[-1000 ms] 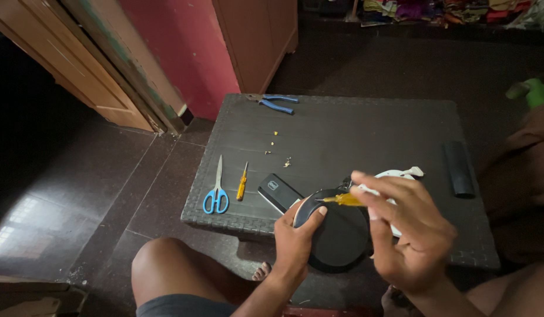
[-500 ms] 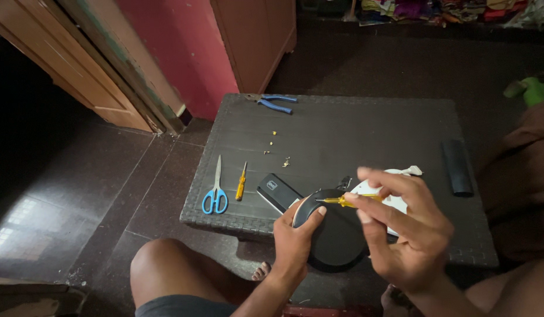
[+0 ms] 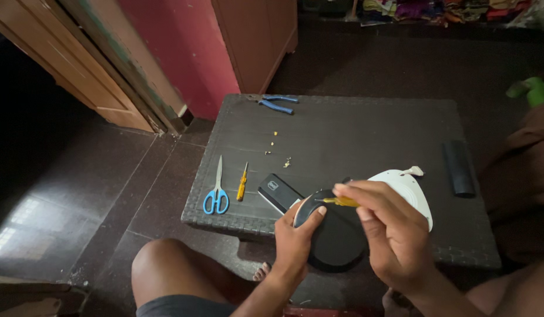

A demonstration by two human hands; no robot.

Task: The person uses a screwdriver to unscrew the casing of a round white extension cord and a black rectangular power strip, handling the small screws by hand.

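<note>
My left hand (image 3: 295, 240) grips the near left edge of a round black device (image 3: 336, 238) held over the front edge of the dark woven table (image 3: 354, 135). My right hand (image 3: 389, 235) pinches a small yellow-handled screwdriver (image 3: 341, 201), its tip pointing left at the top of the black device. A white round cover (image 3: 410, 188) lies on the table just behind my right hand, partly hidden by it.
A black phone-like slab (image 3: 278, 192) lies left of the device. Blue-handled scissors (image 3: 216, 191) and a second yellow screwdriver (image 3: 242, 182) lie at the table's front left. Blue pliers (image 3: 276, 104) sit at the far edge, small screws (image 3: 275, 144) mid-table, a black bar (image 3: 459, 167) at right.
My right hand has shifted slightly left and down with the screwdriver, bringing its tip closer to the black device. My left hand keeps its hold.
</note>
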